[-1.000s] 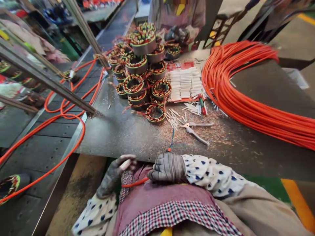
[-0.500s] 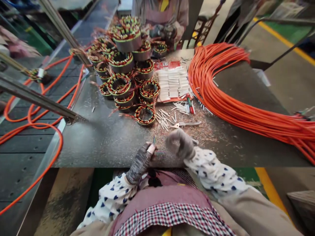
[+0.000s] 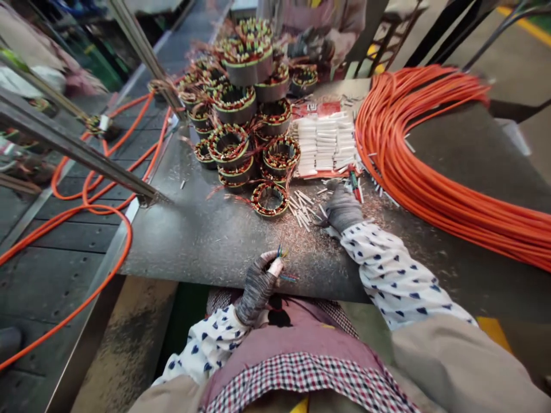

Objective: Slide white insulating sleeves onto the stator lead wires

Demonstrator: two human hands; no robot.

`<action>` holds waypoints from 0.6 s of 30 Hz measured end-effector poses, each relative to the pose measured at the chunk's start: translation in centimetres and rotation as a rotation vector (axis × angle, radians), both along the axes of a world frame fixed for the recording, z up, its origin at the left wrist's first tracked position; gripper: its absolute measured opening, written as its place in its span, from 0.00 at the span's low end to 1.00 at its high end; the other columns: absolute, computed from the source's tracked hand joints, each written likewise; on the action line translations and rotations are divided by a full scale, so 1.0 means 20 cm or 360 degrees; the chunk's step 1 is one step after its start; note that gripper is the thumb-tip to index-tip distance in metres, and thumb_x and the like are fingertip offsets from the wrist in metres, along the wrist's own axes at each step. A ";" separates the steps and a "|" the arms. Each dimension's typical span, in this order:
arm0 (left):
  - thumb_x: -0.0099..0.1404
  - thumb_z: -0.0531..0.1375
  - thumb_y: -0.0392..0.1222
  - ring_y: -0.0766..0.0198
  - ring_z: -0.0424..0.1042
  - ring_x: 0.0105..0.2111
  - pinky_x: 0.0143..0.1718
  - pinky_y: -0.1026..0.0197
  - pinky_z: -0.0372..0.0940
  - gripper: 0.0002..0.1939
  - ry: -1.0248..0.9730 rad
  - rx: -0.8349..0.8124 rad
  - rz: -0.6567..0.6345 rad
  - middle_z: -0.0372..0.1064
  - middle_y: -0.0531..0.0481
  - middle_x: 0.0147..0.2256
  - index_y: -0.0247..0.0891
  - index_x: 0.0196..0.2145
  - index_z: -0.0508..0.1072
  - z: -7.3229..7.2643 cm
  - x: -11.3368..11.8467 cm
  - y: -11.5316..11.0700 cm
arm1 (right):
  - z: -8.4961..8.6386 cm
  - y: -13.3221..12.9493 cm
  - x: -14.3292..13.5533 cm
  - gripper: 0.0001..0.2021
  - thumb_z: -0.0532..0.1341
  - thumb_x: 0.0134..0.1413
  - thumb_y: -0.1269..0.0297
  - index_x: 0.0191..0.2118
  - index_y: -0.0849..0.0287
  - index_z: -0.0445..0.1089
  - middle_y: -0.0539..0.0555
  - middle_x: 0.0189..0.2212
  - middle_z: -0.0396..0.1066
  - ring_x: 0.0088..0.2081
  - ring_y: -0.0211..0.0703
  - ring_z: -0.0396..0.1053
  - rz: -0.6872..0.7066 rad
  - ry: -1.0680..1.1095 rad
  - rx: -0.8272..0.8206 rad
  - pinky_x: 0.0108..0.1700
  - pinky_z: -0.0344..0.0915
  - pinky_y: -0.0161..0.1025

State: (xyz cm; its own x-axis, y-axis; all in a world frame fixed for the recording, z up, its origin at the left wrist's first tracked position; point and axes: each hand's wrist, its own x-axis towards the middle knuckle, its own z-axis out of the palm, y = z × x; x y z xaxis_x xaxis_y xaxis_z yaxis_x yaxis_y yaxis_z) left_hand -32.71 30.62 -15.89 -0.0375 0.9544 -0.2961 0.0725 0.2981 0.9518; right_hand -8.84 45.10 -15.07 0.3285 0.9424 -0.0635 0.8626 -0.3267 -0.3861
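My left hand [image 3: 262, 284], in a grey glove with bare fingertips, pinches a small bunch of thin coloured wires [image 3: 279, 252] just above the table's near edge. More coloured wire ends [image 3: 288, 277] show beside its thumb. My right hand [image 3: 344, 207], also gloved, reaches out low over the table, fingers stretched forward and thumb apart, partly smeared by motion. It is beside loose white sleeves [image 3: 302, 209] and a red-and-green tool [image 3: 354, 182]. The grey-handled pliers seen earlier are hidden, apparently beneath this hand. The closest wound stator [image 3: 270, 201] stands to its left.
Stacked stators [image 3: 232, 106] with loose copper leads fill the back left. Rows of white sleeves [image 3: 325, 140] lie behind my right hand. A big coil of orange cable [image 3: 413, 166] covers the right side. A metal post [image 3: 107, 163] stands left. Across the table is a co-worker [image 3: 318, 34].
My right hand has moved forward and right, from close to the left hand to over the pliers and loose sleeves. The left hand keeps the wires. The view has shifted slightly.
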 end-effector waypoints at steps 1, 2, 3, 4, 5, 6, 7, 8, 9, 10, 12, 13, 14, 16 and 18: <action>0.60 0.68 0.50 0.62 0.75 0.32 0.31 0.63 0.68 0.16 0.0001 0.0016 0.0020 0.80 0.46 0.35 0.38 0.41 0.83 0.00 0.00 0.00 | 0.02 -0.06 -0.01 0.22 0.58 0.60 0.70 0.59 0.68 0.69 0.57 0.42 0.78 0.40 0.41 0.77 -0.0019 0.0080 0.0074 0.45 0.73 0.36; 0.59 0.68 0.50 0.61 0.76 0.32 0.31 0.62 0.69 0.15 -0.0008 0.0019 0.0033 0.80 0.46 0.34 0.39 0.40 0.83 0.01 -0.01 -0.01 | 0.03 -0.14 -0.03 0.23 0.56 0.62 0.69 0.62 0.66 0.66 0.54 0.43 0.78 0.38 0.38 0.76 -0.0019 0.0286 0.0171 0.43 0.74 0.34; 0.59 0.68 0.50 0.60 0.76 0.32 0.31 0.62 0.69 0.15 -0.0020 0.0013 0.0037 0.80 0.46 0.33 0.39 0.39 0.83 0.02 -0.01 -0.01 | 0.04 -0.23 -0.05 0.25 0.56 0.63 0.68 0.65 0.61 0.63 0.52 0.45 0.77 0.37 0.36 0.76 0.0011 0.0618 0.0266 0.42 0.74 0.33; 0.59 0.69 0.51 0.60 0.76 0.32 0.31 0.61 0.69 0.14 -0.0028 0.0010 0.0043 0.80 0.47 0.32 0.39 0.38 0.83 0.02 -0.01 -0.02 | 0.05 -0.32 -0.09 0.27 0.58 0.63 0.67 0.67 0.56 0.59 0.51 0.46 0.77 0.37 0.35 0.76 0.0072 0.1038 0.0327 0.42 0.75 0.34; 0.59 0.69 0.51 0.59 0.76 0.31 0.31 0.61 0.70 0.14 -0.0027 0.0011 0.0046 0.79 0.47 0.31 0.39 0.37 0.83 0.03 0.00 -0.02 | 0.05 -0.41 -0.13 0.29 0.61 0.62 0.65 0.67 0.51 0.58 0.51 0.48 0.77 0.38 0.37 0.77 0.0148 0.1499 0.0335 0.43 0.76 0.37; 0.58 0.69 0.51 0.59 0.76 0.31 0.31 0.61 0.70 0.13 -0.0015 0.0014 0.0046 0.79 0.48 0.30 0.39 0.36 0.83 0.04 0.00 -0.02 | 0.05 -0.50 -0.18 0.30 0.65 0.61 0.64 0.67 0.48 0.58 0.52 0.48 0.78 0.40 0.39 0.78 0.0225 0.1929 0.0291 0.44 0.77 0.40; 0.58 0.70 0.51 0.58 0.76 0.32 0.32 0.60 0.70 0.13 0.0004 0.0019 0.0047 0.79 0.48 0.30 0.39 0.35 0.83 0.05 0.01 -0.03 | 0.04 -0.57 -0.23 0.31 0.68 0.59 0.62 0.65 0.47 0.60 0.52 0.48 0.78 0.42 0.41 0.79 0.0287 0.2254 0.0211 0.46 0.77 0.43; 0.58 0.70 0.51 0.58 0.76 0.32 0.32 0.60 0.71 0.13 0.0022 0.0020 0.0047 0.79 0.48 0.30 0.39 0.34 0.83 0.06 0.01 -0.03 | 0.03 -0.62 -0.28 0.30 0.71 0.57 0.60 0.63 0.47 0.62 0.52 0.45 0.79 0.43 0.42 0.79 0.0318 0.2431 0.0143 0.47 0.77 0.44; 0.58 0.69 0.51 0.59 0.75 0.31 0.32 0.60 0.70 0.13 0.0032 0.0017 0.0047 0.78 0.48 0.29 0.39 0.33 0.82 0.07 0.02 -0.04 | 0.03 -0.66 -0.32 0.29 0.73 0.55 0.60 0.61 0.47 0.64 0.51 0.43 0.79 0.42 0.42 0.79 0.0317 0.2521 0.0153 0.48 0.77 0.43; 0.58 0.69 0.52 0.59 0.75 0.31 0.32 0.60 0.70 0.13 0.0030 0.0008 0.0050 0.78 0.49 0.29 0.39 0.33 0.82 0.08 0.02 -0.05 | 0.02 -0.68 -0.36 0.29 0.74 0.53 0.61 0.58 0.47 0.66 0.50 0.40 0.79 0.41 0.42 0.79 0.0300 0.2565 0.0247 0.47 0.77 0.42; 0.58 0.69 0.52 0.61 0.73 0.29 0.30 0.61 0.69 0.14 -0.0016 -0.0028 0.0058 0.77 0.50 0.27 0.39 0.33 0.82 0.10 0.03 -0.07 | 0.02 -0.67 -0.41 0.25 0.76 0.48 0.64 0.51 0.47 0.70 0.46 0.37 0.77 0.37 0.39 0.77 0.0226 0.2581 0.0595 0.42 0.77 0.39; 0.58 0.69 0.53 0.62 0.73 0.27 0.29 0.62 0.68 0.15 -0.0055 -0.0053 0.0061 0.76 0.51 0.26 0.38 0.33 0.82 0.11 0.03 -0.08 | 0.03 -0.65 -0.41 0.23 0.77 0.46 0.66 0.47 0.48 0.71 0.45 0.37 0.76 0.35 0.37 0.77 0.0160 0.2565 0.0791 0.41 0.77 0.38; 0.58 0.69 0.54 0.63 0.72 0.26 0.28 0.62 0.67 0.15 -0.0096 -0.0080 0.0065 0.75 0.51 0.25 0.38 0.34 0.81 0.12 0.03 -0.10 | 0.05 -0.61 -0.39 0.21 0.77 0.46 0.67 0.45 0.48 0.71 0.44 0.38 0.75 0.34 0.36 0.76 0.0082 0.2542 0.0980 0.40 0.77 0.37; 0.57 0.70 0.54 0.65 0.69 0.23 0.25 0.63 0.66 0.17 -0.0163 -0.0124 0.0082 0.73 0.52 0.24 0.37 0.35 0.81 0.13 0.03 -0.12 | 0.10 -0.55 -0.34 0.19 0.75 0.48 0.70 0.43 0.47 0.72 0.43 0.39 0.74 0.34 0.33 0.75 -0.0053 0.2502 0.1321 0.40 0.77 0.35; 0.56 0.71 0.55 0.68 0.67 0.21 0.24 0.64 0.64 0.18 -0.0196 -0.0140 0.0113 0.73 0.53 0.23 0.37 0.35 0.81 0.14 0.03 -0.14 | 0.14 -0.52 -0.29 0.20 0.76 0.46 0.71 0.43 0.47 0.71 0.42 0.40 0.74 0.34 0.33 0.76 -0.0053 0.2496 0.1423 0.40 0.78 0.35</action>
State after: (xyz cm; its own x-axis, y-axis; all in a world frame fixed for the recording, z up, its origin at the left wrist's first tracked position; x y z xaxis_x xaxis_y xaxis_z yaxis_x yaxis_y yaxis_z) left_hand -32.12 27.88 -13.11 -0.0621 0.9208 -0.3850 -0.0676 0.3809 0.9221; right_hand -14.64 34.72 -12.21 0.4864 0.8573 0.1687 -0.4408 0.4075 -0.7998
